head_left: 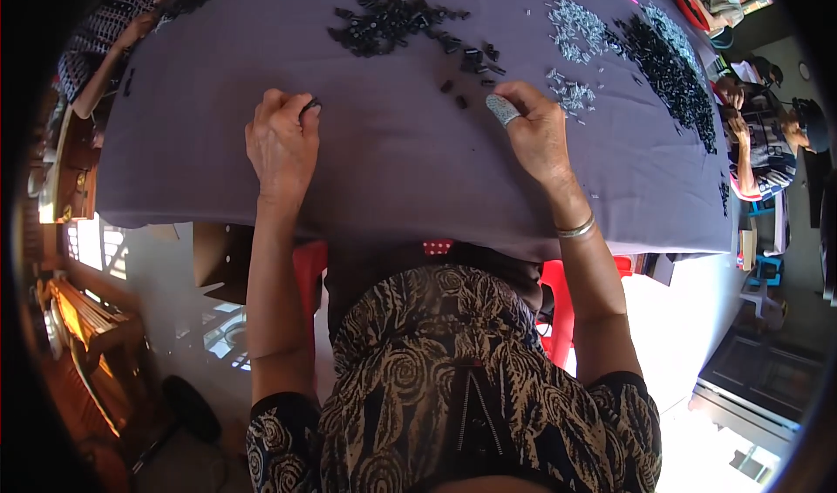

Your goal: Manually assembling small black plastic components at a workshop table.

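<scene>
My left hand [283,136] is closed above the purple-grey cloth, pinching a small black piece [311,106] between thumb and forefinger. To the right, my right hand [539,134] has its fingers curled in toward the thumb. A pale grey speckled cover [502,108] wraps that thumb, and whatever the fingertips hold is hidden. Beside this hand lies a small group of silver metal pieces [574,97]. Just beyond it are a few loose short black pieces [478,60], which trail off from a larger black pile [384,27].
A bigger heap of silver pieces [580,29] lies farther back, next to a long black heap [676,79] along the table's right side. Another person's arm [109,70] reaches the table at far left. More people sit at the right. Red plastic seating [558,310] shows below the cloth.
</scene>
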### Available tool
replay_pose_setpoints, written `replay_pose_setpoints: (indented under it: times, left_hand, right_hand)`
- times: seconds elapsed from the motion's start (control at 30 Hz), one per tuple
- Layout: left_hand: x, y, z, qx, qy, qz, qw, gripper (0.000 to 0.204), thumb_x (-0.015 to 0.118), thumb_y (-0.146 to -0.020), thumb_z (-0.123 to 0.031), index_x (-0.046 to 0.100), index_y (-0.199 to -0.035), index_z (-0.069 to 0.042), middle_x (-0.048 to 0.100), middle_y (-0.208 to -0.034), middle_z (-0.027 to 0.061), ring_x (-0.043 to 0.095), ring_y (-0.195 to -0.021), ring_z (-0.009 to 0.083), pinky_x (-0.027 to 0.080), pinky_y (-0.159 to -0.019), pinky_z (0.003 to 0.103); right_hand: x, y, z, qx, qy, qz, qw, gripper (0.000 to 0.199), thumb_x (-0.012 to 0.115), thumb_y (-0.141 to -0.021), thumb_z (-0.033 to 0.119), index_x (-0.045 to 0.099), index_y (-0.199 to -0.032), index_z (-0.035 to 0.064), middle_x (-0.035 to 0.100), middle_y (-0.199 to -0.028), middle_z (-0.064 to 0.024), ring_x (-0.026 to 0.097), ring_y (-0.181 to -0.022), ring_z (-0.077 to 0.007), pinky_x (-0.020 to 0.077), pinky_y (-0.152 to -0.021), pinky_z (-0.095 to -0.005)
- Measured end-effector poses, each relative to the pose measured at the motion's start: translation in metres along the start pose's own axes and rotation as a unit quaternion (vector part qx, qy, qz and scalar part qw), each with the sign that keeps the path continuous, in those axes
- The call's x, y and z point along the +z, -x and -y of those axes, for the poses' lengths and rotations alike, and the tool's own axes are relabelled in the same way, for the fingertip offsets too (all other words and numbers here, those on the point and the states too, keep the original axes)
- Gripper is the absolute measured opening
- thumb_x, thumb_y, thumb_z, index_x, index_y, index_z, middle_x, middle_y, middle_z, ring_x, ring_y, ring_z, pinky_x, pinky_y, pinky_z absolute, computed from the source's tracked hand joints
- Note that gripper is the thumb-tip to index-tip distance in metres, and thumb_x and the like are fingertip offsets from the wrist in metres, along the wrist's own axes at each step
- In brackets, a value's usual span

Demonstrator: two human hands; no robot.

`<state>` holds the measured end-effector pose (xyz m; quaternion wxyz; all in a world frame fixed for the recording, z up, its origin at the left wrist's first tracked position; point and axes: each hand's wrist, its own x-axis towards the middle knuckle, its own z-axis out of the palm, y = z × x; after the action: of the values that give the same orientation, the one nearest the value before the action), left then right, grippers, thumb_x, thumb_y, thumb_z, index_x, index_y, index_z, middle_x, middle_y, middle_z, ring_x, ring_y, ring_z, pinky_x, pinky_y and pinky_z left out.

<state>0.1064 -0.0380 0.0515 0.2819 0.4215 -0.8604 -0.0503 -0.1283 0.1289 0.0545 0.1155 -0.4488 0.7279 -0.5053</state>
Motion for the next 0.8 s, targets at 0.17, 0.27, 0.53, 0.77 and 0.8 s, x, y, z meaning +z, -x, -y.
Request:
replay_pose_setpoints:
  times: [0.17,0.27,0.53,0.77,0.8]
  left_hand:
    - [0.009,0.002,0.003,0.007,0.002,0.002,1.0,0.018,0.063,-0.076,-0.008,0.064,-0.094,-0.007,0.056,-0.093,0.0058,0.057,-0.089,0.0255,0.045,-0.075,0.039]
    - [0.006,0.001,-0.007,0.034,0.034,-0.046,0.998,0.018,0.062,-0.076,-0.005,0.063,-0.094,-0.004,0.057,-0.093,0.0087,0.057,-0.088,0.0281,0.047,-0.072,0.038]
    - [0.023,0.022,-0.06,0.04,0.442,0.062,0.894,0.026,0.062,-0.077,0.001,0.059,-0.103,-0.002,0.057,-0.09,0.0094,0.059,-0.084,0.0192,0.049,-0.066,0.027]
    - [0.027,0.032,-0.081,-0.026,0.608,0.129,0.783,0.032,0.063,-0.079,0.004,0.056,-0.11,-0.001,0.053,-0.103,0.0062,0.058,-0.092,0.0148,0.05,-0.074,0.024]
    - [0.028,0.033,-0.08,-0.016,0.609,0.107,0.786,0.031,0.065,-0.077,0.002,0.058,-0.107,-0.001,0.054,-0.098,0.0062,0.058,-0.088,0.0143,0.049,-0.069,0.023]
  right_hand:
    - [0.011,-0.016,-0.006,-0.107,0.105,0.043,0.988,0.015,0.064,-0.075,0.003,0.062,-0.09,0.0028,0.063,-0.084,-0.0123,0.063,-0.073,-0.0278,0.0499,-0.065,-0.0347]
    - [0.021,-0.021,0.003,-0.091,0.212,0.077,0.97,0.014,0.065,-0.076,0.012,0.06,-0.084,0.0016,0.06,-0.086,-0.0134,0.061,-0.077,-0.0332,0.0498,-0.069,-0.0403]
    - [0.031,-0.02,0.007,-0.102,0.153,0.11,0.977,0.008,0.062,-0.076,0.008,0.061,-0.079,-0.0004,0.061,-0.079,-0.0116,0.061,-0.07,-0.0275,0.0502,-0.061,-0.0373]
    - [0.036,0.007,0.019,0.162,-0.462,0.209,0.847,0.01,0.064,-0.08,0.007,0.064,-0.088,0.0016,0.063,-0.082,-0.0036,0.055,-0.061,-0.0066,0.0451,-0.049,-0.0193]
    - [0.038,0.01,0.015,0.151,-0.495,0.22,0.827,0.015,0.064,-0.081,0.01,0.062,-0.093,0.001,0.063,-0.085,-0.0049,0.056,-0.065,-0.0078,0.0474,-0.053,-0.0203]
